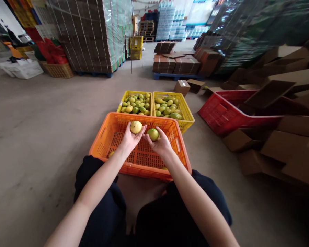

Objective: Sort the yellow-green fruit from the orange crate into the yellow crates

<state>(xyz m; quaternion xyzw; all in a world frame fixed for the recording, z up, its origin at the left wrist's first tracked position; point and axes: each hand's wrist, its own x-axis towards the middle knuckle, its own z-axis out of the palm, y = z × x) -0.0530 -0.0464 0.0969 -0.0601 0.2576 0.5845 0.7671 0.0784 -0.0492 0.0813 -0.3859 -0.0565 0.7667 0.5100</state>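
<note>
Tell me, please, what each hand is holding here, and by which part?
The left hand cups a yellow fruit from below. The right hand holds a green fruit by its underside and sides. Both are over the orange crate.

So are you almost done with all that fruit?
Nearly, it seems. The two yellow crates, left and right, already hold lots of fruit. In hand: the left hand holds a yellow fruit, the right hand a green one. Left: the orange crate looks almost bare, with a fruit or two peeking out beside the arms.
</note>
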